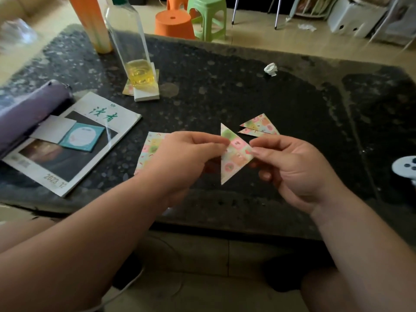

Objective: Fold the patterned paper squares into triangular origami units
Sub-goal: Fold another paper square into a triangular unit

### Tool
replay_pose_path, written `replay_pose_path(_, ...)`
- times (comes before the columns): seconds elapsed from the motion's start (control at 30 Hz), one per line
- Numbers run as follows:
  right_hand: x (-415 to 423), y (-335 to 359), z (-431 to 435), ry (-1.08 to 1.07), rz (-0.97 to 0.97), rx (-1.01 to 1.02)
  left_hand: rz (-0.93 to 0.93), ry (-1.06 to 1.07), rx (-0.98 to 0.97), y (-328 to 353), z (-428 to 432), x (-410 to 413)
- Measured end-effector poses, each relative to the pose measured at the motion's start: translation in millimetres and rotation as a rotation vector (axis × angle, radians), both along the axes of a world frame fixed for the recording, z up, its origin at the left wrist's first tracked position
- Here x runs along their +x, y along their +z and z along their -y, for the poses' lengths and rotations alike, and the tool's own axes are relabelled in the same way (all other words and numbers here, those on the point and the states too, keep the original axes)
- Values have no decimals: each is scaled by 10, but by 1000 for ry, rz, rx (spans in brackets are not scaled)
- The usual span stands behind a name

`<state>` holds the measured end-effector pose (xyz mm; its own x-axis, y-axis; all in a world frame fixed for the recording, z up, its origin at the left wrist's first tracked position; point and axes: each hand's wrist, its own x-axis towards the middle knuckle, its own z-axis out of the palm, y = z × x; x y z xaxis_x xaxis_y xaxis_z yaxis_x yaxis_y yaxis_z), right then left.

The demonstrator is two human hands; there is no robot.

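Note:
I hold a folded triangle of patterned paper (234, 155) above the dark table (225, 86), its long edge upright on the left and its point toward the right. My left hand (180, 158) pinches its left edge. My right hand (292, 167) pinches its right corner between thumb and forefinger. Behind it, folded patterned triangles (260, 126) lie flat on the table. A flat patterned paper square (148, 152) lies under my left hand, partly hidden by it.
A magazine (74, 140) with small cards on it and a purple pencil case (27, 113) lie at the left. A clear bottle (132, 46) with yellow liquid stands on a white pad at the back. A crumpled white scrap (271, 69) lies far right. Plastic stools stand beyond.

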<state>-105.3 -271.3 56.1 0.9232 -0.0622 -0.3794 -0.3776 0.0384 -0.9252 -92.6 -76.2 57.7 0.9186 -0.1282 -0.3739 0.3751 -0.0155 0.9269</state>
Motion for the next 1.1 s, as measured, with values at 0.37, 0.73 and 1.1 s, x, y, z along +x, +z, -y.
replay_pose_path(0.37,156,-150,14,7,68,-234,-89,-145,139,-50,154,159)
replay_pose_path(0.73,110,-84,31,146,-123,-23,-189,-231,72,-39,110,101)
replay_pose_path(1.1,69,-6,6,281,-117,-47,-67,-133,113,44,-53,206)
